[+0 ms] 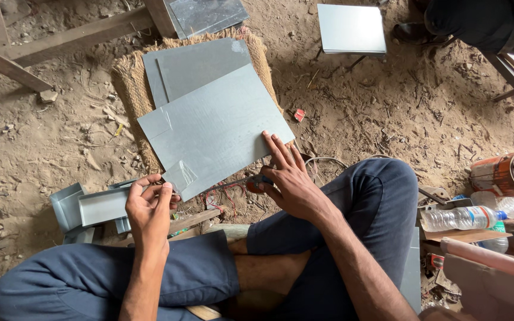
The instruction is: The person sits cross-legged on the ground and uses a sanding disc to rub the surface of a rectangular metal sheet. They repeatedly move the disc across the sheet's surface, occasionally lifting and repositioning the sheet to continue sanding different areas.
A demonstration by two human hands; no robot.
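- Your left hand [149, 205] pinches the near corner of the grey metal sheet [215, 128], fingers curled around the edge by a small bent flap.
- Your right hand [290, 178] lies flat with fingers spread on the sheet's right edge, palm over a red-handled tool [256, 182] that it mostly hides.
- The sheet rests tilted over other grey sheets on a woven jute mat [131, 77] on the dirt floor [382, 107].
- Folded metal trays [90, 205] lie just left of your left hand.
- You sit cross-legged in blue trousers.
- A clear plastic bottle [459, 218] and a rusty tin can [507, 173] lie at the right, well apart from your hands.
- Another stack of sheets [351, 28] lies at the top.
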